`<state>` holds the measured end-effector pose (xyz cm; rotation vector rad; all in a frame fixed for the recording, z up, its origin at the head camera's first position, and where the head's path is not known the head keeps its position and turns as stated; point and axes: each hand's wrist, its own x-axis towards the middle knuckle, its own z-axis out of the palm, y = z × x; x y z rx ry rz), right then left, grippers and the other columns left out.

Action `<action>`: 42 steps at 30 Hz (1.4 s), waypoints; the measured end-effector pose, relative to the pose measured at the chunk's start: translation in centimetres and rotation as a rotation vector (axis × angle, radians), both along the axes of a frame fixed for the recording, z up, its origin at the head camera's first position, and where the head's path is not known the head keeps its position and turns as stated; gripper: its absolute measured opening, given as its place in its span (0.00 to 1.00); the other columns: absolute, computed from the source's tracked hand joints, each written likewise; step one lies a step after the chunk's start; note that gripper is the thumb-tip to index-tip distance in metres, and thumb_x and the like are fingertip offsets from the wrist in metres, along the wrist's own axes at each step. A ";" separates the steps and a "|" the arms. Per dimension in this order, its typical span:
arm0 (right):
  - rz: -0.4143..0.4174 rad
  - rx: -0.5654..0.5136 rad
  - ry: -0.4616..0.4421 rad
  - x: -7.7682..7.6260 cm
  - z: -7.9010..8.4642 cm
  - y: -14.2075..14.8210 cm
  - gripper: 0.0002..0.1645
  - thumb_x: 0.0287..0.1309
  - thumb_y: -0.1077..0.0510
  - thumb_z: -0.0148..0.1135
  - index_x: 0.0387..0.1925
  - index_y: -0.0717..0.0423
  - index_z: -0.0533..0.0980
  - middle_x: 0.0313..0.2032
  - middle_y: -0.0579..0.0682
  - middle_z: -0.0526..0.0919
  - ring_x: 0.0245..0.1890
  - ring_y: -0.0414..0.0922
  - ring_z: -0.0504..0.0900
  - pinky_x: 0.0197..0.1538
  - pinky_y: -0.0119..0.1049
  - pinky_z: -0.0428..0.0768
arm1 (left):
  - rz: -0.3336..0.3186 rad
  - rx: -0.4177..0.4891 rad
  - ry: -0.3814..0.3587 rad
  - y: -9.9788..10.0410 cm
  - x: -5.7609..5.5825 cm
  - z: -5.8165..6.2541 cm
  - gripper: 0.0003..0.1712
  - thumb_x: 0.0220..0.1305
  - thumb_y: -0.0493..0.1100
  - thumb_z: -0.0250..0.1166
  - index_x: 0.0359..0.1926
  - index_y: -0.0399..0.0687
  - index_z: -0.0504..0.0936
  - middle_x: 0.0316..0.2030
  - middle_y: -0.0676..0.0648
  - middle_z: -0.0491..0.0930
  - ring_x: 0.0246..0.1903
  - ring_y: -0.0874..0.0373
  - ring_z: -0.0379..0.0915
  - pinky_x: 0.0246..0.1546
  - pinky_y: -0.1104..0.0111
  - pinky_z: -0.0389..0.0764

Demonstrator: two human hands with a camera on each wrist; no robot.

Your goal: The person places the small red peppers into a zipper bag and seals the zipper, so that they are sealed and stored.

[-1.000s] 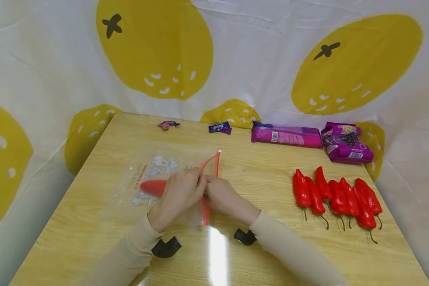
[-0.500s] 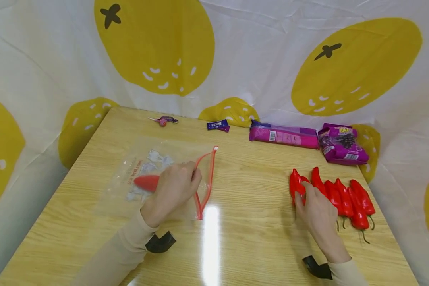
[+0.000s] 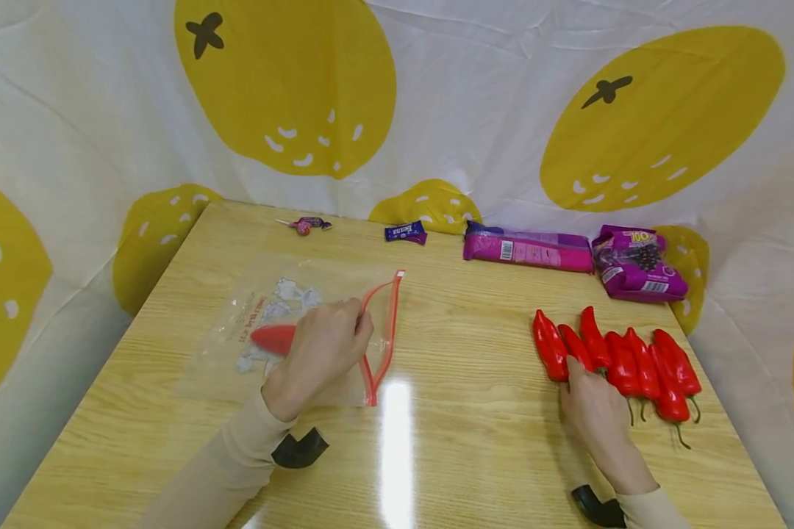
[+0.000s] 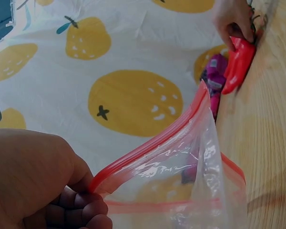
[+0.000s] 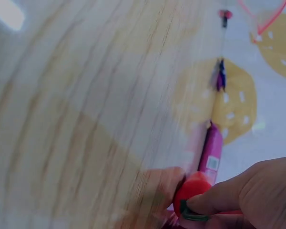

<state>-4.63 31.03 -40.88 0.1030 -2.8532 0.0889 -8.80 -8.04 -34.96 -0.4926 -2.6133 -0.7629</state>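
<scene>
In the head view, a clear zip bag (image 3: 221, 371) with a red zipper edge lies on the table's left side. Inside it, a red pepper (image 3: 273, 339) shows, partly covered by my left hand (image 3: 324, 334). That hand pinches the bag's upper edge between thumb and fingers, and the mouth gapes, as the left wrist view shows. My right hand (image 3: 598, 419) is at the left end of a row of several red peppers (image 3: 625, 367). It pinches one red pepper (image 5: 195, 183) at its green stem end. Its fingertips are partly hidden in the head view.
Along the table's back lie a lollipop (image 3: 304, 226), a small blue-and-purple wrapped candy (image 3: 406, 233), a long purple packet (image 3: 529, 248) and a thick purple bag (image 3: 640, 264). Behind them hangs a white cloth (image 3: 476, 95) with yellow fruit prints. The wooden table (image 3: 463, 441) reflects light.
My right hand has left the bag's mouth, moved right to the peppers and taken hold of one by its stem end. The left hand has kept its grip on the bag.
</scene>
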 end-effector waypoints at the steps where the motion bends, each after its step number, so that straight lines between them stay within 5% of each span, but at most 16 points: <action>1: 0.000 -0.002 -0.005 0.0 0.0 0.1 0.14 0.42 0.65 0.61 0.35 0.62 0.69 0.12 0.55 0.69 0.11 0.55 0.70 0.10 0.44 0.61 | -0.001 -0.001 0.001 0.0 0.0 0.0 0.17 0.57 0.37 0.56 0.13 0.48 0.66 0.09 0.55 0.59 0.10 0.63 0.54 0.10 0.73 0.56; 7: 0.044 -0.037 0.036 0.1 -0.2 0.2 0.20 0.42 0.68 0.61 0.42 0.65 0.70 0.15 0.59 0.72 0.12 0.56 0.71 0.13 0.49 0.66 | -0.015 -0.006 0.001 0.4 -0.1 0.0 0.17 0.57 0.37 0.56 0.13 0.48 0.66 0.09 0.55 0.59 0.10 0.64 0.55 0.10 0.73 0.57; 11: 0.176 -0.131 0.032 -0.5 1.2 -1.4 0.22 0.42 0.69 0.63 0.44 0.65 0.75 0.21 0.55 0.79 0.15 0.46 0.72 0.18 0.41 0.69 | -0.024 0.000 -0.002 0.4 -0.2 -0.1 0.17 0.57 0.37 0.56 0.13 0.48 0.66 0.09 0.55 0.59 0.10 0.64 0.54 0.10 0.73 0.56; 17: 0.454 -0.241 -0.050 -2.2 3.6 -8.8 0.25 0.42 0.67 0.69 0.47 0.57 0.78 0.29 0.47 0.83 0.24 0.37 0.74 0.26 0.30 0.72 | -0.015 0.005 -0.029 0.4 0.0 -0.2 0.17 0.57 0.36 0.56 0.13 0.48 0.66 0.09 0.54 0.59 0.10 0.64 0.54 0.10 0.73 0.57; 26: 0.725 -0.124 -0.022 -6.2 3.2 -19.6 0.17 0.50 0.65 0.64 0.45 0.55 0.79 0.28 0.45 0.82 0.27 0.41 0.74 0.31 0.31 0.74 | -0.021 0.002 -0.060 0.6 0.0 -0.4 0.13 0.58 0.37 0.56 0.17 0.45 0.70 0.11 0.54 0.63 0.11 0.63 0.58 0.10 0.74 0.60; 34: 0.725 -0.021 -0.026 -7.7 1.5 -24.6 0.04 0.50 0.65 0.60 0.27 0.54 0.78 0.23 0.47 0.76 0.25 0.43 0.76 0.28 0.35 0.76 | -0.007 -0.006 -0.022 0.7 0.0 -0.5 0.15 0.58 0.38 0.56 0.16 0.45 0.69 0.12 0.52 0.63 0.13 0.60 0.60 0.13 0.70 0.63; 42: 0.702 -0.383 -0.227 -8.8 0.1 -26.7 0.09 0.52 0.69 0.53 0.36 0.64 0.75 0.33 0.56 0.80 0.36 0.49 0.79 0.42 0.38 0.75 | -0.011 0.012 -0.020 0.6 0.1 -0.4 0.15 0.57 0.37 0.56 0.15 0.46 0.68 0.11 0.52 0.63 0.13 0.59 0.61 0.14 0.69 0.63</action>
